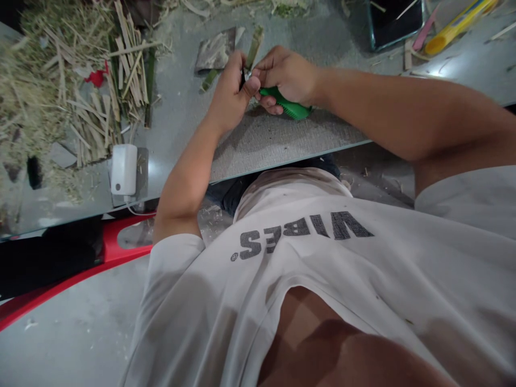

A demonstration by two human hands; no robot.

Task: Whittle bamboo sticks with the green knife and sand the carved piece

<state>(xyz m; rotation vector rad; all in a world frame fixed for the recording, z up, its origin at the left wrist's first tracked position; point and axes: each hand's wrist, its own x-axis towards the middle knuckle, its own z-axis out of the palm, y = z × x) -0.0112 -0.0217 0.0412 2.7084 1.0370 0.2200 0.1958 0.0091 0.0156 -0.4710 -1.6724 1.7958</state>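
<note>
My left hand (233,88) is closed on a bamboo strip (253,45), which sticks up past the fingers over the table. Close beside it, my right hand (287,75) grips a green-handled tool (296,109). The tool's metal end meets the strip between both hands and is mostly covered by fingers, so its kind cannot be made out. Just left of my left hand, a short green bamboo piece (208,80) pokes out by a grey, worn flat piece (215,51) lying on the table.
Bamboo shavings (32,107) and a stack of split sticks (131,70) cover the left side. A white power bank (123,169) with a cable lies near the front edge. At the upper right are a phone (395,21) and a yellow tube-shaped object (459,27). A red chair (116,236) stands below left.
</note>
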